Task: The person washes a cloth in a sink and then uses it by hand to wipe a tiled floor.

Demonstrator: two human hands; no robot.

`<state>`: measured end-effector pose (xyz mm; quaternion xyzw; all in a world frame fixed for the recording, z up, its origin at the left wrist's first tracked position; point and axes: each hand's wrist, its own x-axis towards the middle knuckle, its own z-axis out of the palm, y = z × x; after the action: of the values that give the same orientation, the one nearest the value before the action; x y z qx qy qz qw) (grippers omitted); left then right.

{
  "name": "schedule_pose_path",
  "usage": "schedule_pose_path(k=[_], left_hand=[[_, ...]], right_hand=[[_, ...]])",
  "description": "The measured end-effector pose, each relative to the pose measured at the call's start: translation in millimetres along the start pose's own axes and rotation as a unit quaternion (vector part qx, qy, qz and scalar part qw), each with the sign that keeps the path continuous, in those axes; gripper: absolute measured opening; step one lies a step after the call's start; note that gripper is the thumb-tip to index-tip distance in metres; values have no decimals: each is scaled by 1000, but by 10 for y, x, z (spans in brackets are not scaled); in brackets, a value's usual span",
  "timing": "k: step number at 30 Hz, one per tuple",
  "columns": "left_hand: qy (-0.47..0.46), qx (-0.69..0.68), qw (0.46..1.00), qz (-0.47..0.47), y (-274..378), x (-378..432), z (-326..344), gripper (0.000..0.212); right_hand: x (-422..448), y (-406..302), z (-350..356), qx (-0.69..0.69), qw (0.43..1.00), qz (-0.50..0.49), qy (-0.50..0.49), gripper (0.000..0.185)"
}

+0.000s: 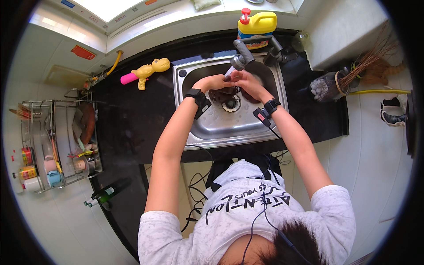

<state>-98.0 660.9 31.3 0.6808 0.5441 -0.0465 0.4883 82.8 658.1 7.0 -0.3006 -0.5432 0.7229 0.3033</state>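
Note:
Both hands meet over the stainless steel sink (228,131), below the dark grey faucet (243,59). My left hand (215,82) grips a wet-looking dark brown item (222,95), perhaps cloth, which hangs beneath the fingers. Close against it, my right hand (250,85) has bent fingers at the same spot; its hold is hidden. A pale streak, apparently running water, drops from the spout beside the fingers. Behind the right hand lies another dark brown, rounded thing (265,71), too covered to identify. The metal drain (231,103) shows just below the hands.
A yellow jug (265,21) with a red cap stands behind the faucet. Left of the sink lies a dinosaur water gun (149,69). A glass jar of white stones (326,86) is on the right. A wire rack (53,101) and green bottles (104,196) are at left.

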Motion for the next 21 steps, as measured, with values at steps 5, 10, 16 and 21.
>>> schedule_pose_path(k=[5,10,16,21], left_hand=[[83,-61,987,126,95,-228,-81,44],[109,-223,962,114,84,-566,-166,39],[194,-292,924,154,105,-867,-168,36],[254,-323,884,223,194,-1009,-239,41]], right_hand=[[-64,85,-63,-97,995,17,-19,22],[-29,37,-264,-405,902,-119,-95,28],[-64,-208,-505,-497,852,-85,-141,32],[-43,-151,-504,-497,850,-26,-175,26]])
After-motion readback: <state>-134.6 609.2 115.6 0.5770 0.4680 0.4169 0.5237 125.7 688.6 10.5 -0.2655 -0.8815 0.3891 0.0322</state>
